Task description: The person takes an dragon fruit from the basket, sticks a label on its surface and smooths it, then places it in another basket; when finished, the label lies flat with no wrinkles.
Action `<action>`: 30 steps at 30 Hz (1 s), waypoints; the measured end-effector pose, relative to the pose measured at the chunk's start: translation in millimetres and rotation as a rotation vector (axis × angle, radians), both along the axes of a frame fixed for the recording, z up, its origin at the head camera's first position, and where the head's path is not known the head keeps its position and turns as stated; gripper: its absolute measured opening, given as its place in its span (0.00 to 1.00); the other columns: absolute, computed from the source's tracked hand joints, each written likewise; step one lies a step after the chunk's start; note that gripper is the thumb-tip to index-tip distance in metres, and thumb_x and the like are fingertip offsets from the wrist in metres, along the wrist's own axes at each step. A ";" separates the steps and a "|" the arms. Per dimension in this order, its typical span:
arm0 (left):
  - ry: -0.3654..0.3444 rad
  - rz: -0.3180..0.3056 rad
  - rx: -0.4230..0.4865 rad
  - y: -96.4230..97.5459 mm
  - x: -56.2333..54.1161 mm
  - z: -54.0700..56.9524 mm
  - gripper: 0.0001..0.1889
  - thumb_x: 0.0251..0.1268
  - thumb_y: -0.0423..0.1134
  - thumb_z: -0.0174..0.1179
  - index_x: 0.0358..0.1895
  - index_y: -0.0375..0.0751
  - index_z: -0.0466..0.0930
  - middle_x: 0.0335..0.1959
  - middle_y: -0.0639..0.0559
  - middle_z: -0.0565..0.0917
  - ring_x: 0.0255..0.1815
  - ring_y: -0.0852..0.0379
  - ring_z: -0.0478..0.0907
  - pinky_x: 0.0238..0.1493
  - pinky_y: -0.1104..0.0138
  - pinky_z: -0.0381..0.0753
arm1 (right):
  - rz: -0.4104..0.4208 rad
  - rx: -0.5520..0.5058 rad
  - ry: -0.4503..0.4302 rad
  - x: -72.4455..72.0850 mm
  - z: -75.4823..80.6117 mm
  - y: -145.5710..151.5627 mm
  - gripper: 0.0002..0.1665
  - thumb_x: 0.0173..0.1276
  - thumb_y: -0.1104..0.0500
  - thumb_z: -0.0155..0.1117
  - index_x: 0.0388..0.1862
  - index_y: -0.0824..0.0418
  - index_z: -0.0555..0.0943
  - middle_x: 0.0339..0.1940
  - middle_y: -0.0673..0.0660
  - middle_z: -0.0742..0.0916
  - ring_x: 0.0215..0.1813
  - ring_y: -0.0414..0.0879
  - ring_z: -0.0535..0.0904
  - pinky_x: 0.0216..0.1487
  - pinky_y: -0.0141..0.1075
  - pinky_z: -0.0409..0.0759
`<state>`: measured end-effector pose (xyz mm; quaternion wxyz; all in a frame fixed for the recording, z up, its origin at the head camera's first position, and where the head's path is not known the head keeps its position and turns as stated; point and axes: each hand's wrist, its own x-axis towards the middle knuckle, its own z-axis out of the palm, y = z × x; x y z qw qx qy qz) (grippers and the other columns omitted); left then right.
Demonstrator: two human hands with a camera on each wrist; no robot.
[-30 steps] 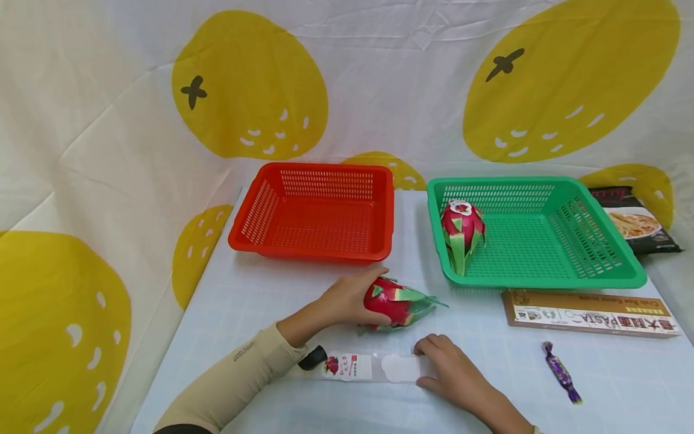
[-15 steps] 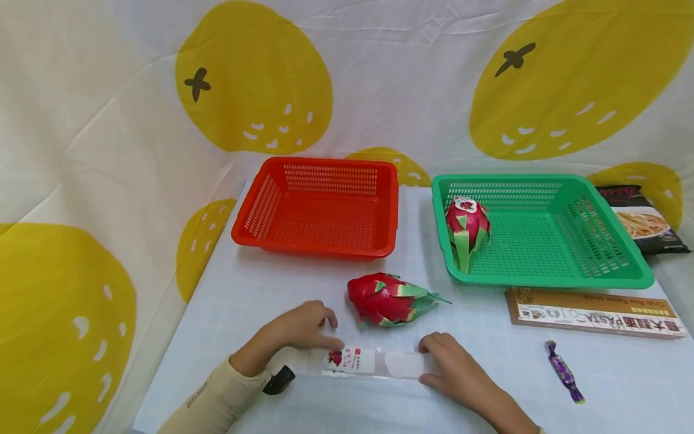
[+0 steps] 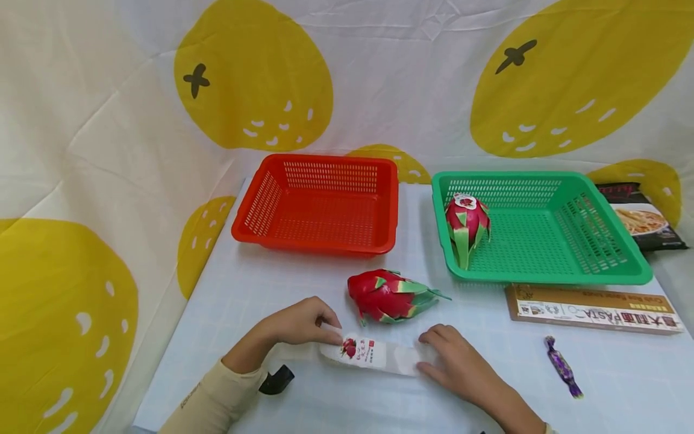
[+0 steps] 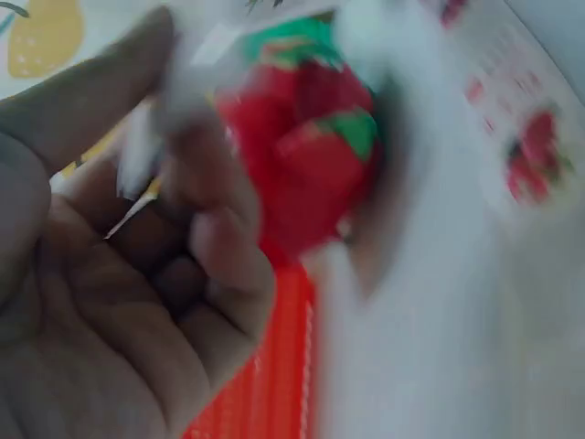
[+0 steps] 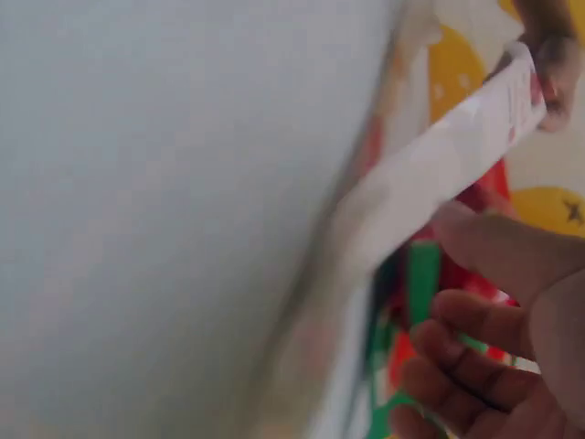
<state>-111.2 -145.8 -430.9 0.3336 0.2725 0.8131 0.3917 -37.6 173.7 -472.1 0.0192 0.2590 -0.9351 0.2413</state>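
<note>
A long white label strip (image 3: 376, 354), printed with a dragon fruit picture, stretches between the two hands close above the table. My left hand (image 3: 300, 322) pinches its left end between thumb and fingers; in the left wrist view the fingers curl around a blurred white edge. My right hand (image 3: 458, 364) is at the strip's right end, thumb at the near edge. In the right wrist view, the thumb touches the strip (image 5: 439, 174), its other fingers loosely bent and apart from it. Just beyond the strip lies a red dragon fruit (image 3: 382, 296) with green scales.
A red basket (image 3: 314, 248) stands behind the fruit. At right, a green basket (image 3: 547, 278) holds another dragon fruit (image 3: 467, 224) with a label on top. A pasta box (image 3: 596, 310), a purple wrapped candy (image 3: 562, 366) and a black food packet (image 3: 647, 217) are farther right.
My left hand has let go of the dragon fruit, moved toward me and left, and taken the strip's left end, raising it slightly. The right hand stays at the strip's right end.
</note>
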 end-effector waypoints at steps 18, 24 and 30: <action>-0.121 0.194 0.252 49.3 6.1 14.3 0.09 0.61 0.43 0.63 0.35 0.41 0.87 0.23 0.51 0.81 0.26 0.60 0.73 0.28 0.67 0.77 | -0.079 -0.307 -0.010 -5.2 69.4 -66.0 0.13 0.46 0.50 0.78 0.26 0.47 0.81 0.24 0.38 0.78 0.26 0.30 0.70 0.26 0.24 0.75; -0.141 0.189 0.273 53.0 9.4 14.6 0.09 0.61 0.44 0.63 0.34 0.44 0.87 0.21 0.51 0.80 0.23 0.61 0.72 0.25 0.66 0.76 | -0.107 -0.314 -0.030 -5.5 68.9 -70.0 0.11 0.46 0.52 0.78 0.22 0.47 0.80 0.21 0.36 0.76 0.24 0.31 0.69 0.26 0.24 0.73; -0.137 0.183 0.266 53.0 9.8 11.7 0.08 0.61 0.43 0.63 0.34 0.44 0.87 0.21 0.51 0.80 0.23 0.60 0.73 0.26 0.65 0.77 | -0.098 -0.333 -0.055 -4.5 66.7 -66.4 0.09 0.52 0.61 0.70 0.20 0.48 0.79 0.20 0.38 0.75 0.22 0.35 0.70 0.24 0.24 0.72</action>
